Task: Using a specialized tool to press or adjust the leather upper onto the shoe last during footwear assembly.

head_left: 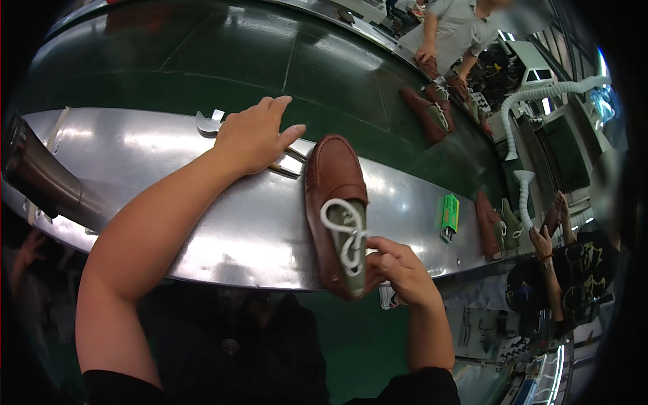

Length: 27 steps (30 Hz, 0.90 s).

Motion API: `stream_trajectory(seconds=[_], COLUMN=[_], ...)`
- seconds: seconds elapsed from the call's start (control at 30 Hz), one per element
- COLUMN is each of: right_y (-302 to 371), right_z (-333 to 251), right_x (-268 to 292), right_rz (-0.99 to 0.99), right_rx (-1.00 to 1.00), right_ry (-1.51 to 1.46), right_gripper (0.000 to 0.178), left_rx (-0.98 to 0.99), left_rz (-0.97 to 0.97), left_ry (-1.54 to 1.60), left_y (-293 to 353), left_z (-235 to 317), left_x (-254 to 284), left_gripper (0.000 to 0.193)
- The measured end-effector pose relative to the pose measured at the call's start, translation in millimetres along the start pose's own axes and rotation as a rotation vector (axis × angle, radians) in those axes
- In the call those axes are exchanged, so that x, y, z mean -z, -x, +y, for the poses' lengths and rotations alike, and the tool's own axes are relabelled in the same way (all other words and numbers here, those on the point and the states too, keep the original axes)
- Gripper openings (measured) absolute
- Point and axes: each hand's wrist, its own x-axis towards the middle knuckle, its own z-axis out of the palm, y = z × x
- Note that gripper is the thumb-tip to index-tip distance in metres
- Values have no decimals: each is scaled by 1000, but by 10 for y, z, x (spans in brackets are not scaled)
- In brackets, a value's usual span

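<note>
A brown leather shoe (335, 196) with a green last inside and white laces lies on the shiny steel ledge (223, 223), toe pointing away from me. My right hand (399, 266) grips its heel end at the ledge's near edge. My left hand (253, 138) rests palm down on a metal tool (287, 164) left of the shoe's toe, fingers spread toward the dark green belt (270, 67).
A small green box (449, 212) stands on the ledge to the right. Further brown shoes (428, 111) ride the belt at the back right, where another person (452, 30) handles one. A second person (560, 263) holds a shoe at the far right, near a white hose (540, 94).
</note>
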Motion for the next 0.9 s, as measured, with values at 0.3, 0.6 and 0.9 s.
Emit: stream_trajectory(seconds=[0.3, 0.6, 0.9], right_y=[-1114, -2313, -2801], right_z=[74, 283, 314], right_x=[1036, 2850, 3656], right_rz=[613, 1179, 1397], right_rx=[305, 338, 196], right_ry=[133, 122, 259], right_gripper=[49, 80, 118], left_rx=[-20, 12, -5], left_rz=[-36, -53, 18], left_ry=[-34, -3, -33], left_y=[-18, -38, 35], left_z=[14, 130, 153], left_x=[-16, -13, -85], left_gripper=[63, 62, 57])
